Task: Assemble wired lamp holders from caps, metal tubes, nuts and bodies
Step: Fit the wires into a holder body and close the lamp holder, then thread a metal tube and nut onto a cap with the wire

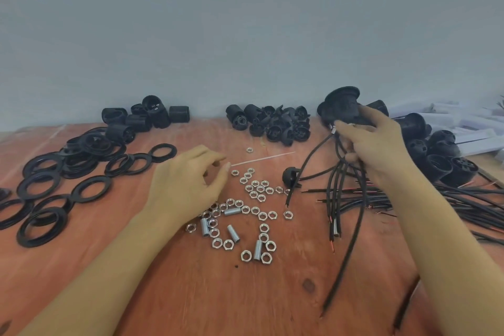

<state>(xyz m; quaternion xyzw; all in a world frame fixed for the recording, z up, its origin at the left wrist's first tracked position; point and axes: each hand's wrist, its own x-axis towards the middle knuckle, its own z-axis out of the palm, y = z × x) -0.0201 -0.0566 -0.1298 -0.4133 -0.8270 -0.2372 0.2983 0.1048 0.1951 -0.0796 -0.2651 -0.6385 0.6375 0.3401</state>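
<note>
Counter point(272, 294): reddish wood, loaded with parts.

Right hand point(376, 147): raised above the counter at right centre. Its grip is closed round a bunch of wired lamp holders point(341, 109), fingers curled over the necks where the cords leave the black bodies. The black cords point(351, 226) hang from the hand to the counter, and one carries a metal sleeve point(336, 229) near its bare end.

Left hand point(188, 185): low over the counter, left of centre, at the edge of the loose nuts point(256, 191). The fingers are curled, with thumb and forefinger tips drawn close together. Whether that narrow grip pinches a nut cannot be told; the fingertips are too small and blurred.

Metal tubes point(234, 233): several lie among the nuts, between the two forearms.

Single cap point(290, 176): on the counter with a cord attached, just right of the nuts.

Thin pale strip point(264, 158): lies flat beyond the nuts.

Black rings point(41, 185): spread and stacked at far left.

Black bodies point(144, 117): heaped at back left, against the wall.

Caps point(272, 125): heaped at back centre.

Further black holders point(441, 155): piled at right, beside loose cords point(477, 207).
</note>
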